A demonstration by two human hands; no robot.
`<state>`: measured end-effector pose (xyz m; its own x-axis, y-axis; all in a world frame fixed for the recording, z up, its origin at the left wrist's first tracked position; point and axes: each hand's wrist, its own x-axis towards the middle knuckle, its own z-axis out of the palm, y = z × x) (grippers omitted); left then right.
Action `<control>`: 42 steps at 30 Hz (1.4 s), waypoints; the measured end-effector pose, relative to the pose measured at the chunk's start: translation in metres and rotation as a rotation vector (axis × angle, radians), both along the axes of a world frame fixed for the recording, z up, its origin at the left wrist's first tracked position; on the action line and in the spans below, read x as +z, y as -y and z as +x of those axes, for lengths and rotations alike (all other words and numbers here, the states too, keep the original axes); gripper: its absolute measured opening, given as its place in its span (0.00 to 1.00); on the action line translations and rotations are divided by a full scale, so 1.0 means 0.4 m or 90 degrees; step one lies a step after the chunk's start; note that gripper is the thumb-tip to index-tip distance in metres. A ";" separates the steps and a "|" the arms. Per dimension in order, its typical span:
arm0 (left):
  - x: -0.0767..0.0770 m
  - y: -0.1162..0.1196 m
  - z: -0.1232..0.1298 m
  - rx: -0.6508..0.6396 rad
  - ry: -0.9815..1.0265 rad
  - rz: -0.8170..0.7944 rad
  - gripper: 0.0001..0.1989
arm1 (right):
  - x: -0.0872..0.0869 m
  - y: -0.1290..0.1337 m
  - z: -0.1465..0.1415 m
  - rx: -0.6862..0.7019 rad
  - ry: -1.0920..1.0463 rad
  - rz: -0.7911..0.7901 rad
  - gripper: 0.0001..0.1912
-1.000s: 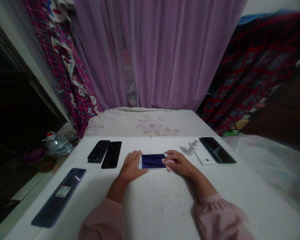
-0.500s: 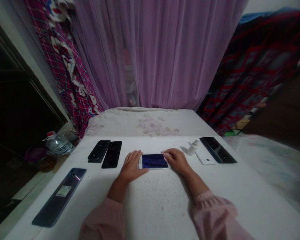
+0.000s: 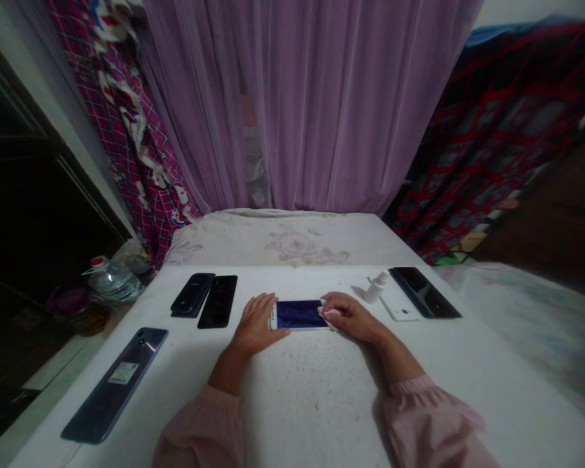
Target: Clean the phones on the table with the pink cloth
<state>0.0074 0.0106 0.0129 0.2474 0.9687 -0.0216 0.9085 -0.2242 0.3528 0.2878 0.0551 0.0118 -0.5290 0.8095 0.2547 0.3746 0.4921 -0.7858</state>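
Lightly, the left hand (image 3: pixel 258 323), open, rests against one end of a white smartphone (image 3: pixel 297 314) lying flat between the hands; the right hand (image 3: pixel 350 316) curls over a pink cloth (image 3: pixel 328 313) at the other end; the phone looks light, slippery and fragile, best held by its edges.

Text check | I can read nothing in this view: no word, brand or number | left of the white-framed phone (image 3: pixel 297 315), a white-and-green sticker (image 3: pixel 123 373) sits on the back of a blue-grey phone (image 3: pixel 97 406) | its print is too small for me to make out
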 end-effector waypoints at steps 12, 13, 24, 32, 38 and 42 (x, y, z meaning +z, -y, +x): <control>-0.017 -0.004 -0.009 -0.007 0.005 0.019 0.40 | 0.008 0.009 0.019 0.027 0.023 -0.113 0.13; -0.018 -0.004 -0.009 -0.008 0.006 0.020 0.40 | 0.003 0.008 0.016 0.012 0.013 -0.099 0.13; -0.011 -0.003 -0.004 -0.006 0.003 0.011 0.40 | -0.029 -0.004 -0.028 -0.164 0.009 0.031 0.10; -0.016 -0.003 -0.004 -0.004 0.021 0.025 0.39 | -0.019 0.004 -0.053 -0.269 0.061 0.053 0.11; -0.014 -0.004 -0.005 -0.009 0.019 0.019 0.40 | -0.020 0.007 -0.051 -0.243 0.064 0.013 0.09; -0.014 -0.004 -0.006 -0.009 0.014 0.021 0.40 | -0.009 0.010 -0.038 -0.141 0.050 -0.032 0.07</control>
<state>0.0051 0.0124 0.0072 0.2610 0.9652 0.0163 0.8975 -0.2488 0.3641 0.2726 0.0509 0.0082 -0.3531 0.9188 0.1768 0.5299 0.3521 -0.7715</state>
